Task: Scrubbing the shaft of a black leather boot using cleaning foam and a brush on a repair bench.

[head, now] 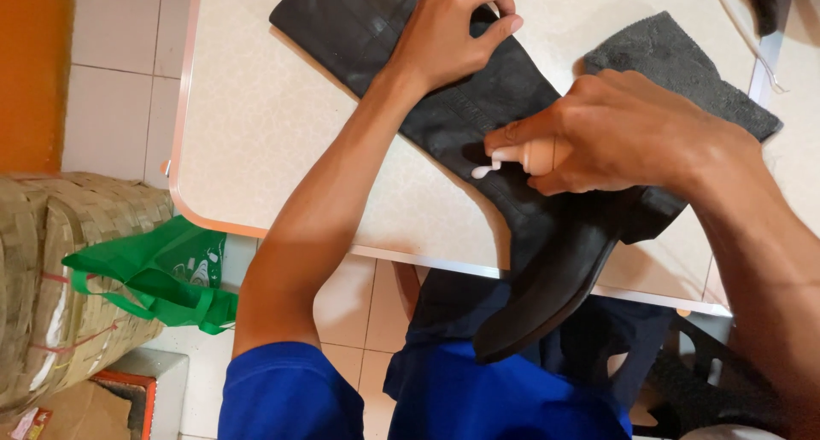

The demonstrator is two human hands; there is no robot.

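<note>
Clearly the biggest thing under the hands is a tall black leather boot (478, 141), lying on its side across a pale table (256, 115), its shaft running up and away beneath the left hand and its sole and heel hanging off the near table edge, below the right hand. The long shaft looks soft and floppy, likely to fold if lifted by one end, while the foot and sole seem stiff and carry most of the weight; the firmer places to take it are the ankle, just under the right hand's grip, and the heel.

A dark grey cloth (683, 64) lies flat on the table behind the right hand, touching the boot.

The left hand (453, 30) presses down on the upper shaft, fingers curled and pinching at its far edge.

The right hand (623, 132) is closed around a small pale squeeze bottle (534, 156), nozzle pointing left at the leather, where a white dab, probably cream, sits at the tip. The bottle looks light and slick.
</note>
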